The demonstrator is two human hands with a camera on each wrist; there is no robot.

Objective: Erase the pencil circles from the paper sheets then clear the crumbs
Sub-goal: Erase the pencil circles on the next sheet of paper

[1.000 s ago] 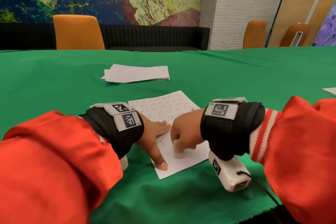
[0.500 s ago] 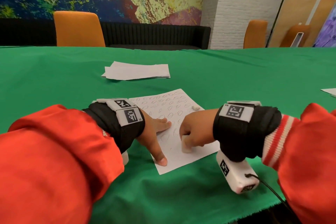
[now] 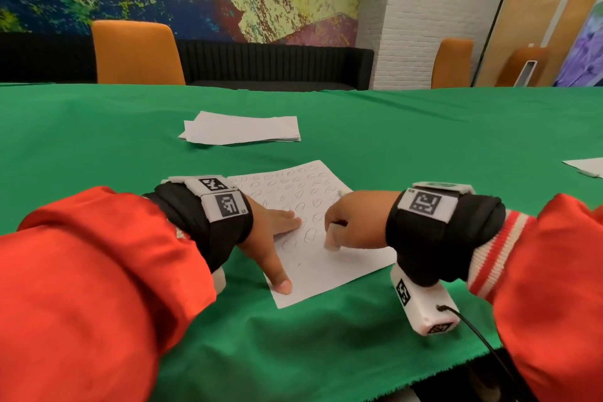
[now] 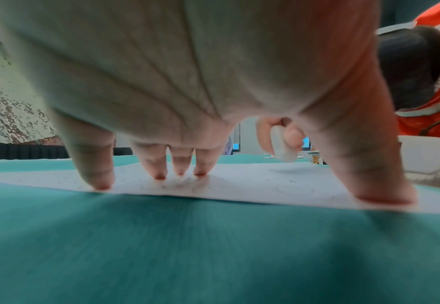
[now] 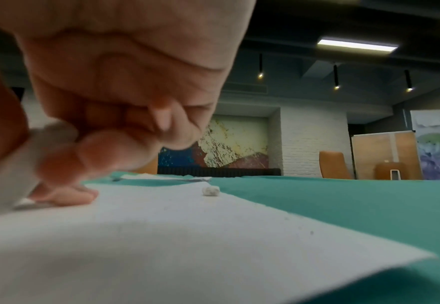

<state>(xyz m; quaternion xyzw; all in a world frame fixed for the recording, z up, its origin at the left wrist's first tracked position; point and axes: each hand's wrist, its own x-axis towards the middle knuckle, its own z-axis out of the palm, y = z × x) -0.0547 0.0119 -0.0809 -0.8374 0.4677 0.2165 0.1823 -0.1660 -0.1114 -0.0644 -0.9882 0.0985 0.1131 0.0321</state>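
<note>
A white paper sheet (image 3: pixel 329 263) with rows of pencil circles lies on the green tablecloth in front of me. My left hand (image 3: pixel 272 232) lies flat on its left side, straight fingers and thumb pressing it down (image 4: pixel 179 170). My right hand (image 3: pixel 346 225) pinches a white eraser (image 3: pixel 332 238) and holds its tip on the sheet's middle; the eraser (image 4: pixel 283 146) shows between thumb and fingers in the left wrist view. The sheet's near part is blank. A white crumb lump (image 5: pixel 211 191) sits by the sheet's right edge.
A stack of white sheets (image 3: pixel 241 129) lies farther back on the green table (image 3: pixel 98 147). Another sheet (image 3: pixel 585 166) pokes in at the right edge. Orange chairs (image 3: pixel 137 52) and a dark sofa stand beyond the table. The table's front edge runs close below my wrists.
My right hand with the eraser has slid to the right and slightly farther up the sheet. The left hand has stayed pressed on the paper.
</note>
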